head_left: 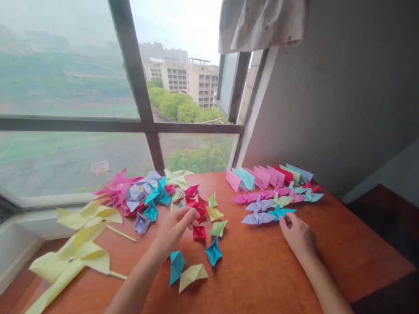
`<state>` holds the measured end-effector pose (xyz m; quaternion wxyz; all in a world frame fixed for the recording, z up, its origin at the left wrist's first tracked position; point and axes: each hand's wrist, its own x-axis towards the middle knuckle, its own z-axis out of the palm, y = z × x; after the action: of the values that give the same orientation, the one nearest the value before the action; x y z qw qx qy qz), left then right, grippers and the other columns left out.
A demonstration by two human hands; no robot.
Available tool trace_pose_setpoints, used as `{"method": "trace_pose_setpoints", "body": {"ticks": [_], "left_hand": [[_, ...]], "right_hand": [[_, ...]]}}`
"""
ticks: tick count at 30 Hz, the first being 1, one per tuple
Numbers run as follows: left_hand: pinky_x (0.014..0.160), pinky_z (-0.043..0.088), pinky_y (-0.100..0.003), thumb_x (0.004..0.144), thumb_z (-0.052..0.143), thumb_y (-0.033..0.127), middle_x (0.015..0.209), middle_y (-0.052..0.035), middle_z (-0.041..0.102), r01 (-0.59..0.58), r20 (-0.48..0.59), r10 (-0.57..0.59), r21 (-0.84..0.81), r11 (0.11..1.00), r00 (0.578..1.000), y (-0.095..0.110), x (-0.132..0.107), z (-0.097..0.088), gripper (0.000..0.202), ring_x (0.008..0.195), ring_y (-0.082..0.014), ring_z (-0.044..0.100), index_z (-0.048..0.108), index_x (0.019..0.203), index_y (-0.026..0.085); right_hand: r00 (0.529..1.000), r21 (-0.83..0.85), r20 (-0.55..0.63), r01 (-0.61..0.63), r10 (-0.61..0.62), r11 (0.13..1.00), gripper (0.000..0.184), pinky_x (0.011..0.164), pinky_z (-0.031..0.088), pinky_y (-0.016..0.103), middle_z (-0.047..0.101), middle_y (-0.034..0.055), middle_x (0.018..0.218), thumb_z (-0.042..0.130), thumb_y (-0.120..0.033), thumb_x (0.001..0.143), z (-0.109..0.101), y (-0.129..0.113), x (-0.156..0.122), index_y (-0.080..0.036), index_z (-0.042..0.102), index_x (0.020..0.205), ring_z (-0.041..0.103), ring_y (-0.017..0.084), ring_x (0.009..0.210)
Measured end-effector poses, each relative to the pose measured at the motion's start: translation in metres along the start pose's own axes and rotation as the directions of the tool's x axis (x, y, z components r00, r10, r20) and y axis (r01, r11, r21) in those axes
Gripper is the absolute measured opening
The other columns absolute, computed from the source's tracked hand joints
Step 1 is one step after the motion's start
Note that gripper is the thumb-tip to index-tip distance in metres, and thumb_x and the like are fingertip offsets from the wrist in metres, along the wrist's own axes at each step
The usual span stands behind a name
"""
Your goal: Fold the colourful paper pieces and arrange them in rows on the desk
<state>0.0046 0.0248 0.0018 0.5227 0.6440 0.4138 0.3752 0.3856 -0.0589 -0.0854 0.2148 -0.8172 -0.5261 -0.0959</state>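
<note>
My left hand (pixel 173 229) hovers over the middle of the wooden table (pixel 265 277), fingers curled together just beside a red folded paper piece (pixel 199 232); whether it grips anything I cannot make out. My right hand (pixel 297 234) rests on the table at the right, fingertips pinched at the edge of a teal paper crane-like figure (pixel 281 212). Beside it lie lavender folded figures (pixel 259 218) and a row of pink ones (pixel 255 197).
Yellow paper pinwheels (pixel 74 257) lie at the table's left edge. A heap of pink, blue and purple origami (pixel 134 194) sits by the window. Loose folded pieces, blue (pixel 214 252) and yellow-green (pixel 193 274), lie in front. Folded sheets (pixel 266 176) line the back right near the wall.
</note>
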Motion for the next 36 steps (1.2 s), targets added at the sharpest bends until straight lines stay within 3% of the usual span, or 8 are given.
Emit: {"method": "trace_pose_setpoints", "body": {"ticks": [23, 36], "left_hand": [[0.053, 0.039, -0.022, 0.087, 0.056, 0.054, 0.069, -0.0043, 0.067, 0.009, 0.002, -0.009, -0.004, 1.0, 1.0, 0.0043, -0.0015, -0.0001, 0.041, 0.062, -0.0147, 0.056, 0.068, 0.081, 0.015], [0.053, 0.038, -0.023, 0.088, 0.053, 0.054, 0.071, -0.0052, 0.068, 0.006, 0.016, -0.006, 0.023, 1.0, 1.0, -0.0015, 0.0002, -0.0008, 0.042, 0.063, -0.016, 0.057, 0.068, 0.084, 0.015]], "right_hand": [[0.996, 0.118, -0.082, 0.034, -0.024, 0.992, 0.024, 0.058, 0.036, 0.027, 0.068, 0.0032, 0.075, 0.049, -0.042, 0.089, 0.0094, 0.0036, -0.0015, -0.022, 0.06, 0.083, 0.061, 0.018, 0.065], [0.998, 0.111, -0.058, 0.016, -0.01, 0.994, 0.026, 0.055, 0.034, 0.027, 0.069, 0.0043, 0.078, 0.048, -0.043, 0.088, 0.0074, 0.0007, 0.0005, -0.022, 0.062, 0.083, 0.061, 0.019, 0.066]]}}
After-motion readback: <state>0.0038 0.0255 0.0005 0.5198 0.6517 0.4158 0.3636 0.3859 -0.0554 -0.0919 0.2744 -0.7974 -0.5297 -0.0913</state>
